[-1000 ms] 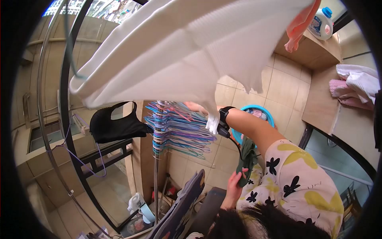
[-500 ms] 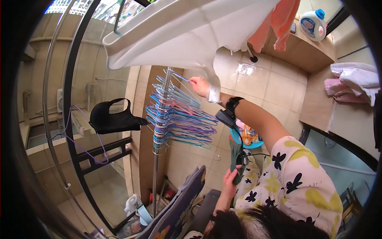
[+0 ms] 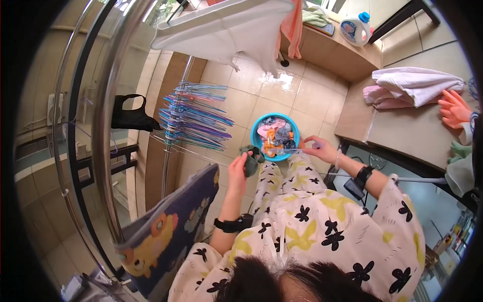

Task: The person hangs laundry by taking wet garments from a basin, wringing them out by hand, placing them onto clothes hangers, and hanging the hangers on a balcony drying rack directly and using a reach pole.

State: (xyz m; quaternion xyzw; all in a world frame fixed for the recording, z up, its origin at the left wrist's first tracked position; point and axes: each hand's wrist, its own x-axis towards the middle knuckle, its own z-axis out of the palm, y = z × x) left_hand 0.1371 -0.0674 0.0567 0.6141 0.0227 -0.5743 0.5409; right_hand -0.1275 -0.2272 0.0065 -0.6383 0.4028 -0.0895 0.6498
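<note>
In my left hand (image 3: 236, 172) is a crumpled dark green garment (image 3: 252, 161), its exact kind hidden by the folds. My right hand (image 3: 326, 153) pinches a thin pale lilac clothes hanger (image 3: 292, 150), seen almost edge-on and partly blurred. Below and between both hands, a blue basin (image 3: 253, 132) sits on the floor with several pieces of orange, pink and grey-blue laundry in it. The hanger crosses over the basin's near side, while the green garment is just left of it.
Several hangers (image 3: 196, 118) crowd a metal pole at left, beside a black bra (image 3: 126, 118). A white garment (image 3: 221, 32) hangs above. A patterned mat (image 3: 171, 226) hangs near my left arm. Detergent bottle (image 3: 354, 31), pinkish cloth (image 3: 412, 86) and orange rubber gloves (image 3: 454, 108) lie rightward on ledges.
My right hand has come away from the hanger pole and down over the basin with a hanger in it. My left hand has lifted the green garment. The view has shifted.
</note>
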